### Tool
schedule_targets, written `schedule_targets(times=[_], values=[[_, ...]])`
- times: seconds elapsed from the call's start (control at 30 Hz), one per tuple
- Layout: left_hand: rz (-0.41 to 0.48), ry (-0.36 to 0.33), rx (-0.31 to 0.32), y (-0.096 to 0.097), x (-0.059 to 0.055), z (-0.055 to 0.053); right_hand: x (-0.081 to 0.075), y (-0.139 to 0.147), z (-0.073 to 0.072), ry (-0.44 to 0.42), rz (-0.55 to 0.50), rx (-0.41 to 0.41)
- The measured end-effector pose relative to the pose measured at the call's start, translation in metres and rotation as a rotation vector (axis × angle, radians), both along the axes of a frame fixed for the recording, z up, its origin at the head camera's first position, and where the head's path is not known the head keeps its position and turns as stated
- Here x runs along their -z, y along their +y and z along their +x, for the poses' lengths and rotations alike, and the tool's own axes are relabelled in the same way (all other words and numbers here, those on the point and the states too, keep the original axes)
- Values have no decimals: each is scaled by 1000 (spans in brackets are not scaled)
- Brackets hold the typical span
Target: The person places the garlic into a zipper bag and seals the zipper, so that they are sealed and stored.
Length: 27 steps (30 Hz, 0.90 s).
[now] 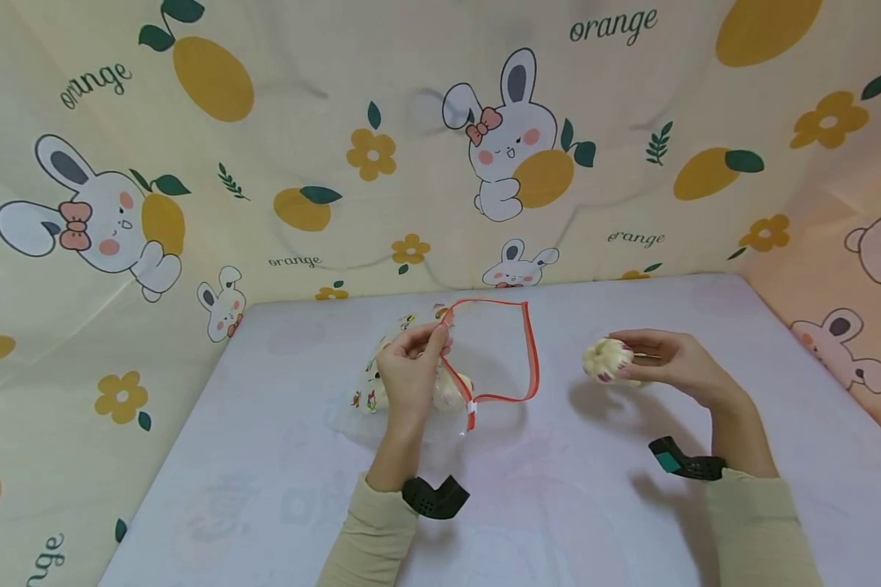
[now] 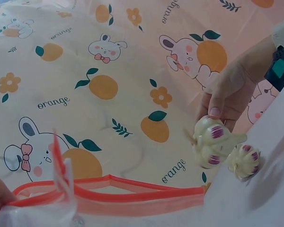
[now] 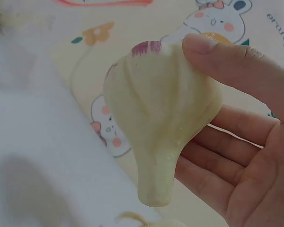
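Note:
My left hand point(image 1: 411, 367) pinches the rim of a clear zip bag point(image 1: 360, 424) with a red zip edge point(image 1: 533, 359). The bag's mouth gapes toward the right, and its side carries small colourful prints. Pale rounded shapes show through the plastic near the left wrist, too blurred to name. To the right, my right hand point(image 1: 675, 363) holds a garlic bulb point(image 3: 156, 94), cream with purple streaks, between thumb and fingers, above the table. A second garlic bulb point(image 2: 244, 161) shows just beyond the held one in the left wrist view; the right hand mostly hides it in the head view.
A white-covered table point(image 1: 264, 505) carries the bag. Behind and at both sides hangs a cloth point(image 1: 426, 81) printed with rabbits, oranges and flowers. Each wrist wears a black band point(image 1: 436, 497).

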<state>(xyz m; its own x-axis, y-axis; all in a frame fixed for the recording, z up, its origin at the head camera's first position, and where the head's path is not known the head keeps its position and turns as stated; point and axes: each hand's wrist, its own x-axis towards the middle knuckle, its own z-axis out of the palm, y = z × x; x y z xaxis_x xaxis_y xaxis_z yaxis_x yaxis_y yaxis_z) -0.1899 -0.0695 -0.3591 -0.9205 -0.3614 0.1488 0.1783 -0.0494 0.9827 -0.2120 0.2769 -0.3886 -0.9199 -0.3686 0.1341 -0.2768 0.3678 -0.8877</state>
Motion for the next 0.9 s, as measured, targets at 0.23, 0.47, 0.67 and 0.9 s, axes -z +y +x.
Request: schedule_targets(times=[0.23,0.47,0.67,0.9], values=[[9,5,0,-1,0,-1,-3,-15,-3,10,-52,-39],[42,43,5,-1,0,0,-11,-31,-2,13,-44,-55],[53,64,3,0,0,0,-16,-42,0,15,-71,-60],[41,67,-6,-1,-1,0,-20,-51,2,53,-94,-80]])
